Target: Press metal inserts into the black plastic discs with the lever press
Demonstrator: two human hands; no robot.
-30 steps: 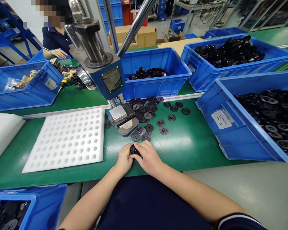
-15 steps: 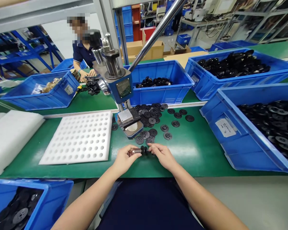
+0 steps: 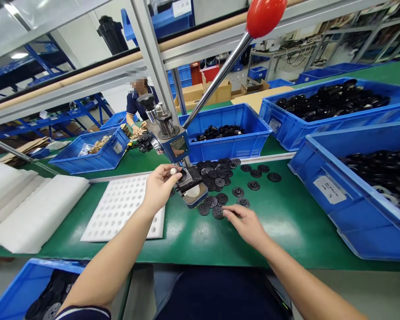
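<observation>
Head view, inspected left to right. At the bottom left corner I note a blue bin cut off by the frame edge; it holds black discs, only partly seen. Above it lie white foam sheets, running out of frame on the left. Beyond them a tilted blue crate holds pale parts too small for me to identify. The white perforated foam tray lies flat on the green bench; my forearm hides its near right corner.

My left hand is closed in a pinch on a small part with a pale metal tip, held just beside the base of the hand press. The part's body is hidden by my fingers. The press fixture stands right of that hand; its red-knobbed lever slants up to the right.

My right hand lies open, palm down, fingertips touching the loose black discs scattered in front of the press. The bench right of this hand is bare up to the near right bin, which holds black wheels and is cut off at the right edge. Behind stand a centre crate with few black parts and a far right crate heaped with them.

A person works at the far bench.
</observation>
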